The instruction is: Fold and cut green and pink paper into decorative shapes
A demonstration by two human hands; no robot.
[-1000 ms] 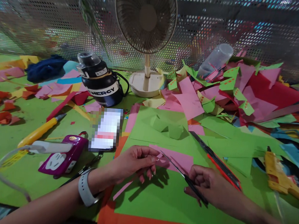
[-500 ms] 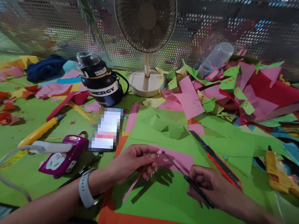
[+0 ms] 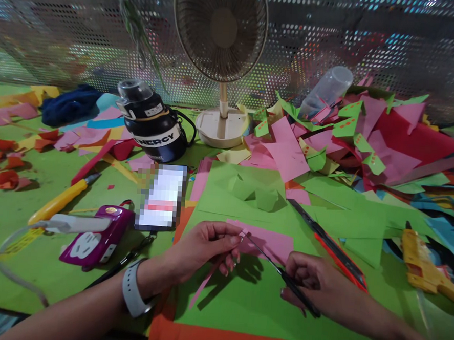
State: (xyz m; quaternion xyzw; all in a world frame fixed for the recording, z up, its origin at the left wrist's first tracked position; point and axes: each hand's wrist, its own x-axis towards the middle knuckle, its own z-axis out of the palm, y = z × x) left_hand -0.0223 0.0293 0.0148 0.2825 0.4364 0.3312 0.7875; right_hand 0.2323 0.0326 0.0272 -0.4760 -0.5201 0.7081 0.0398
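Observation:
My left hand [image 3: 216,246] pinches a narrow pink paper strip [image 3: 204,286] between thumb and fingertips, and the strip's long tail hangs down to the left. My right hand [image 3: 308,280] is closed around a slim black-handled tool [image 3: 300,295] with a narrow metal front; whether it is scissors or tweezers I cannot tell. The tool's tip meets the strip's small pale end at my left fingertips. Beneath both hands lies a pink paper rectangle [image 3: 274,242] on a large green sheet [image 3: 265,305].
A red-and-black utility knife [image 3: 339,254] lies beyond my right hand, with a yellow glue gun [image 3: 423,259] farther right. Left are a phone [image 3: 162,197], a purple device [image 3: 100,234] and a yellow-handled tool [image 3: 59,198]. Behind stand a bottle [image 3: 154,129], a fan [image 3: 222,123] and heaped paper [image 3: 285,153].
My left hand and the strip have shifted slightly right and down. The tool's tip has dropped a little, and its handle end has moved slightly left. Both hands keep their hold.

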